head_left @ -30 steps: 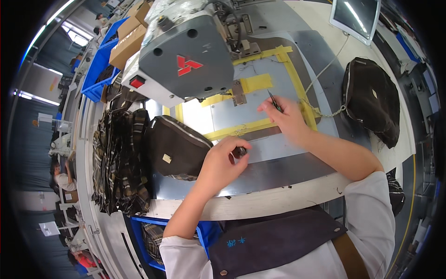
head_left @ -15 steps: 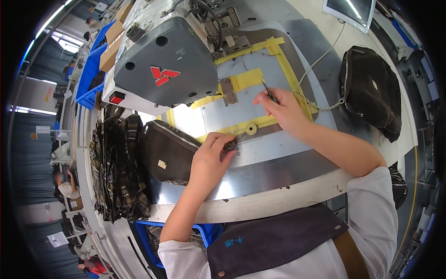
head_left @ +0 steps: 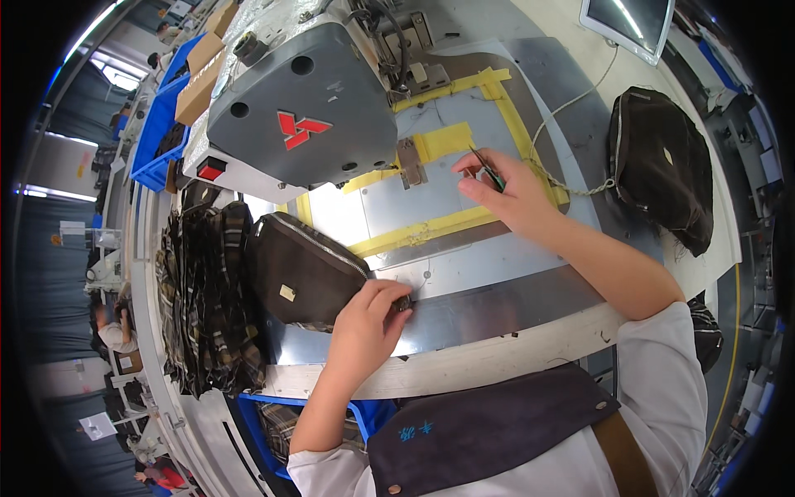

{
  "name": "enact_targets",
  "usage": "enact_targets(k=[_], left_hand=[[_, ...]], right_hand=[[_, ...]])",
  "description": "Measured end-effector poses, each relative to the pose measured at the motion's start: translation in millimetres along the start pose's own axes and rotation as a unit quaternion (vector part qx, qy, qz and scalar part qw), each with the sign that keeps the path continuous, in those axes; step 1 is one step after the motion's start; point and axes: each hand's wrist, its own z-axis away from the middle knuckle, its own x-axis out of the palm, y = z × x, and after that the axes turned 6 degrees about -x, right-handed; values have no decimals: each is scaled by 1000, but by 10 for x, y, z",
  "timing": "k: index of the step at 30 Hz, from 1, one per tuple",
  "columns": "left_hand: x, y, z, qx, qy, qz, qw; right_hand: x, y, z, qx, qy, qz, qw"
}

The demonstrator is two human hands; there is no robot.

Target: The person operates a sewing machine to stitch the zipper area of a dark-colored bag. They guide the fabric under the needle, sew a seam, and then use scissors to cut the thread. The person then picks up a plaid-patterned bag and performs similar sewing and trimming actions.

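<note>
My left hand (head_left: 368, 327) is closed on the right end of a dark brown zipped pouch (head_left: 302, 269) with a small pale label. Past its fingertips sticks out a small dark end, probably of the pouch; the fingers hide how it joins. Over the metal plate, my right hand (head_left: 509, 195) holds small thread snips (head_left: 494, 172) with green on the handle, their points aimed up and left. Nothing is between the points. Left and ahead of my hands stands the grey head of a sewing machine (head_left: 302, 108).
Yellow tape (head_left: 414, 236) frames the machine's plate. A heap of plaid fabric pieces (head_left: 211, 306) lies left of the pouch. Another dark pouch (head_left: 662, 166) rests at the right, beside a twisted cord (head_left: 580, 189). A screen (head_left: 629, 25) stands at the back right; a blue bin (head_left: 373, 414) is below the table edge.
My left hand has moved a little down and toward me with the pouch end. A small yellow ring beside it no longer shows. The snips have tilted in my right hand.
</note>
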Motion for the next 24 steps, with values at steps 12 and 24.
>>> enact_targets(k=[12,24], left_hand=[[60,34,-132,45,88,173,980],[165,33,-282,-24,4,456,890]], right_hand=[[120,162,71,-147,-79,174,970],[315,-171,345,31,-254,-30,966]])
